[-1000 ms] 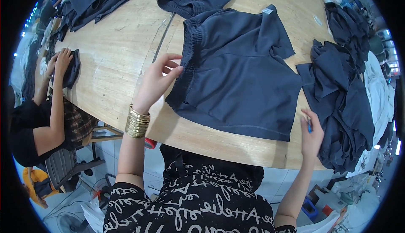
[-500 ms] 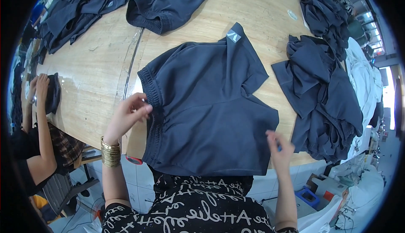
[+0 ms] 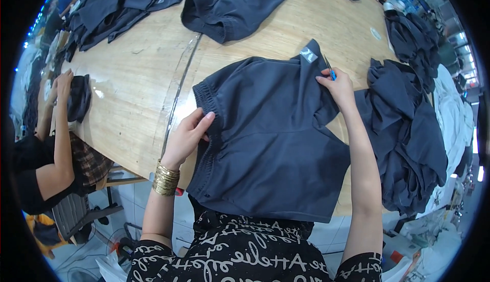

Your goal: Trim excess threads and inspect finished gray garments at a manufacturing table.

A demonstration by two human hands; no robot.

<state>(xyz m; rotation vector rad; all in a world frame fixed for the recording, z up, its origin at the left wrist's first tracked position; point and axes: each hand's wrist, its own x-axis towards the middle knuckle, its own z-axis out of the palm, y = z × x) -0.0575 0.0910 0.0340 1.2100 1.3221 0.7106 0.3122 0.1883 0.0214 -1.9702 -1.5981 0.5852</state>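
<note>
One pair of shorts (image 3: pixel 270 154) lies on the table (image 3: pixel 132 88), laid out except for a rumpled far leg (image 3: pixel 310 90), waistband (image 3: pixel 205 95) pinched by the left hand (image 3: pixel 188 134), while the right hand (image 3: pixel 340 88) grips a blue tool (image 3: pixel 333 74) at that leg.

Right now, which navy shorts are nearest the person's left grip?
The elastic-waist shorts spread in front, waistband at the left grip; another pair lies farther up the table, and bunched garments lie aside.
</note>
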